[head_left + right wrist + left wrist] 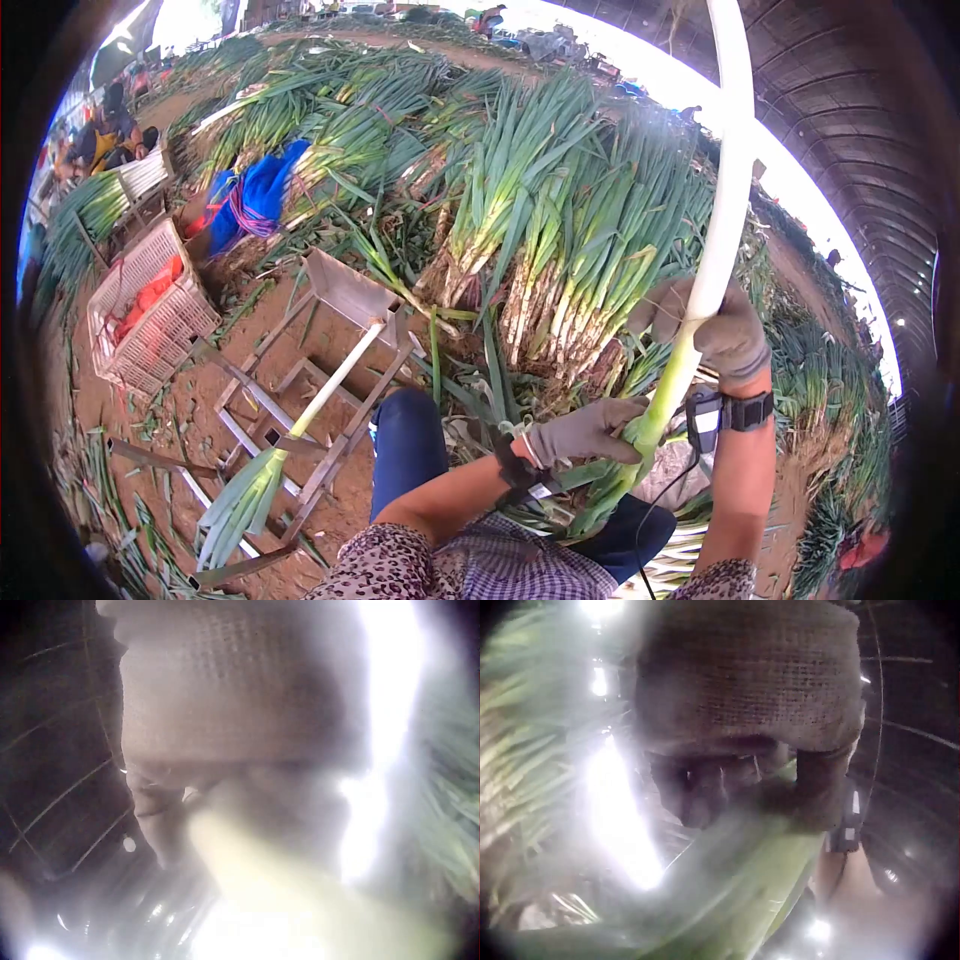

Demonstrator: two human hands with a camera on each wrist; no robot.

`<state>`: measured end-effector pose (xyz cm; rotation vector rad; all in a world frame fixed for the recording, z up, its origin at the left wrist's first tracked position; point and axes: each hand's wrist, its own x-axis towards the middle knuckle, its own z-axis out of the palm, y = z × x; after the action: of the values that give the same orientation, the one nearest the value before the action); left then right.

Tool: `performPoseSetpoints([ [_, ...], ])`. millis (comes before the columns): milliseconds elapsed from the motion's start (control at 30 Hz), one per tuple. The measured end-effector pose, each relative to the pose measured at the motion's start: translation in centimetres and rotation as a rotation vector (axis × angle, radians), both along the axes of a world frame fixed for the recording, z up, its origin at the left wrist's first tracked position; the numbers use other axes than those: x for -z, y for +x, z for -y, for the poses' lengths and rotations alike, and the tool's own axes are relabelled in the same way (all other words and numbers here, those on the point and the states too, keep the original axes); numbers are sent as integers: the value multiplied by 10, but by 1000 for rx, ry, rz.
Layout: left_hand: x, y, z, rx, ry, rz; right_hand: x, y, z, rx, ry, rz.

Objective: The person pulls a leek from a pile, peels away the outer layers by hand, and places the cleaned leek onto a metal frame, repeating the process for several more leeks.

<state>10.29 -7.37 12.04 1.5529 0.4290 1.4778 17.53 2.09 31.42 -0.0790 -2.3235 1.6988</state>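
Note:
A long leek (728,190) with a white shaft stands slanted in front of the person, its green end low. The gloved right hand (722,330) grips the shaft about halfway, fingers curled round it; the right wrist view shows this glove (240,697) over the blurred pale stalk (255,862). Lower down, the gloved left hand (590,432) holds the green part near the leaves. In the left wrist view the glove (746,682) has its fingers bent over the green leaves (727,892).
A metal frame (340,440) stands at left with another leek (340,385) lying across it. Beyond are a crate (150,310) with orange material, a blue cloth bundle (255,195) and large heaps of leeks (540,200). A person (115,135) is at far left.

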Motion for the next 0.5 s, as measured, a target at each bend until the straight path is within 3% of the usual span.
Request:
performPoseSetpoints([
  [67, -23, -9, 20, 59, -62, -8, -10, -8, 8, -147, 8, -58],
  [167, -36, -34, 15, 64, 28, -157, -37, -25, 18, -198, 244, -263],
  [233, -71, -65, 33, -166, 20, -306, -59, -21, 27, -35, 394, -339],
  [300, -107, -90, 56, -407, 139, -184, -64, -20, 33, 57, 345, -449],
  [333, -124, -108, 74, -563, 125, -286, -67, -20, 36, 104, 322, -503],
  [400, -157, -138, 104, -682, 63, -253, -52, -14, 25, 185, 279, -436],
  [500, -208, -168, 175, -1159, -26, -352, -19, -9, 29, 308, 221, -254],
])
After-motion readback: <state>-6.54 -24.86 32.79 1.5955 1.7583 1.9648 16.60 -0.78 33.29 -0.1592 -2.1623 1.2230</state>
